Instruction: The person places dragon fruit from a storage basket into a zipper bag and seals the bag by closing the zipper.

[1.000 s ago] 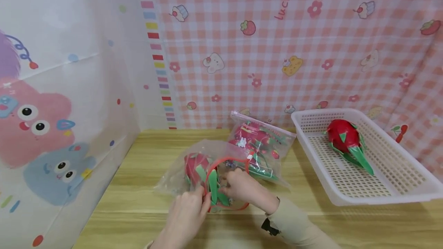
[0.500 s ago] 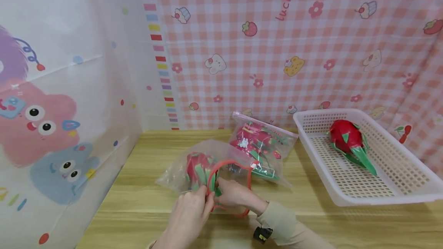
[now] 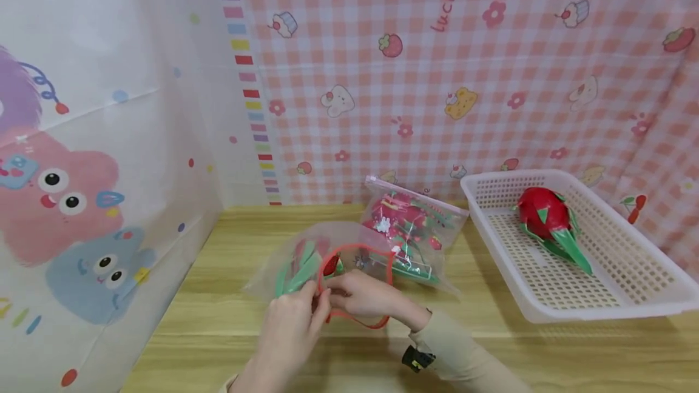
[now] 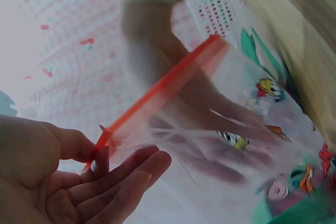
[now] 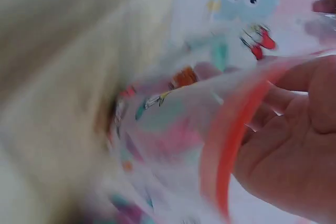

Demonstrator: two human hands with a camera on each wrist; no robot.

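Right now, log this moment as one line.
left hand: pinches red zip rim of clear plastic bag | right hand: grips same rim | bag: mouth open on wooden table | white plastic basket: holds red dragon fruit toy

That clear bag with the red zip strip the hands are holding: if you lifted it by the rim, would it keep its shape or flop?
The clear bag would probably flop: its film looks thin and wrinkled, and only the red zip strip holds a curve. It likely feels slippery, being glossy plastic. The red and green toy fruit inside would probably drag it down when the left hand and right hand lift.
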